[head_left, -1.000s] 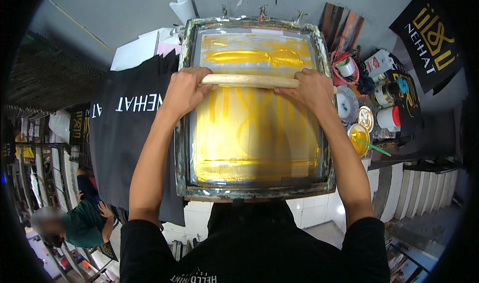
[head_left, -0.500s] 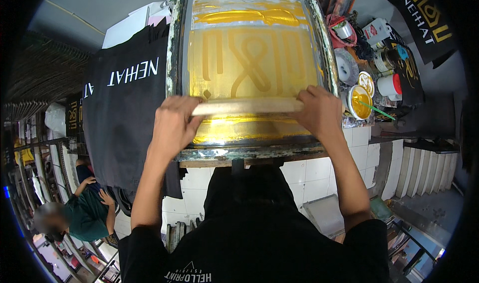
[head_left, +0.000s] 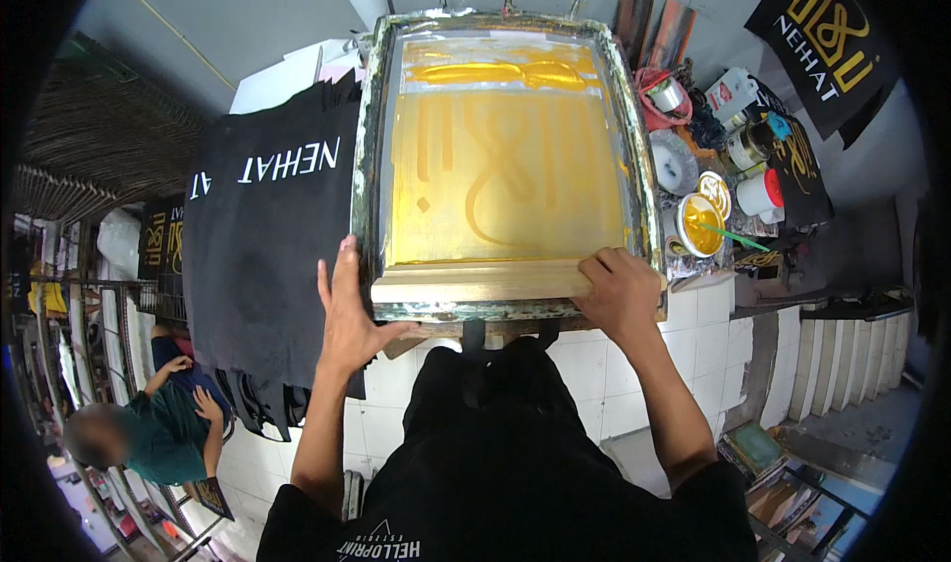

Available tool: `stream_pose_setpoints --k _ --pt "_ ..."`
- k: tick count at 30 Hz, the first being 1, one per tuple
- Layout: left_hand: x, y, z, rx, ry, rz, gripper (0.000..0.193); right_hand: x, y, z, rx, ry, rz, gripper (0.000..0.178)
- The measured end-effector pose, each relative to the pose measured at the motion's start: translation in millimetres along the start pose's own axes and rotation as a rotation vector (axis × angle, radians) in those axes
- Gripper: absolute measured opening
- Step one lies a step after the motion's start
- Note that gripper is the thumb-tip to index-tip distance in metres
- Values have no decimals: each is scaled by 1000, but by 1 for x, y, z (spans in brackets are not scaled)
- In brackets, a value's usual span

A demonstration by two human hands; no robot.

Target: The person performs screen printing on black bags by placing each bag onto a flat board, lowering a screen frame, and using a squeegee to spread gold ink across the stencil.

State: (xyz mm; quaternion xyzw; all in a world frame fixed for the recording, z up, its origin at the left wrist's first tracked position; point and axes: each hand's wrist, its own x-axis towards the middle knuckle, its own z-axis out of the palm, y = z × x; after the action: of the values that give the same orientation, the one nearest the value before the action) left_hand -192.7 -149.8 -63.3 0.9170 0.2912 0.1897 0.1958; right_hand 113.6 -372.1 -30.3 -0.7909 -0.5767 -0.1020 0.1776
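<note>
A printing screen (head_left: 505,186) with a paint-crusted frame lies in front of me. Its mesh is coated in gold ink, and a curving design shows through. At the near edge of the mesh lies a long wooden squeegee (head_left: 475,282). My right hand (head_left: 622,293) is closed around the squeegee's right end. Beside the frame's near left corner, my left hand (head_left: 349,309) is off the squeegee, fingers stretched and thumb spread; whether it touches the frame I cannot tell. A thick band of gold ink (head_left: 505,73) lies across the far end of the mesh.
Black printed fabric (head_left: 272,235) is piled left of the screen. On the right stand a tub of gold ink (head_left: 701,225) with a green stick, a red-lidded jar (head_left: 761,193) and other containers. A person in a green shirt (head_left: 163,433) sits at lower left.
The squeegee has come toward me to the near edge of the mesh. My left hand has let go of it and opened; my right hand still grips it. The view has shifted slightly.
</note>
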Motion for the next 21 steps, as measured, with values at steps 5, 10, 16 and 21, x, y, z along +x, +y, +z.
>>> stream_pose_setpoints --k 5,10,16,21 --pt "2 1 -20 -82 326 126 155 19 -8 -47 14 181 -14 33" --pt "59 26 -88 -306 707 167 158 87 -6 -131 -121 494 -120 34" --pt "119 -2 -35 -270 365 -373 68 206 -4 -218 -351 485 -2 38" --pt "114 -46 28 -102 107 -620 36 274 -4 -271 -173 286 136 47"
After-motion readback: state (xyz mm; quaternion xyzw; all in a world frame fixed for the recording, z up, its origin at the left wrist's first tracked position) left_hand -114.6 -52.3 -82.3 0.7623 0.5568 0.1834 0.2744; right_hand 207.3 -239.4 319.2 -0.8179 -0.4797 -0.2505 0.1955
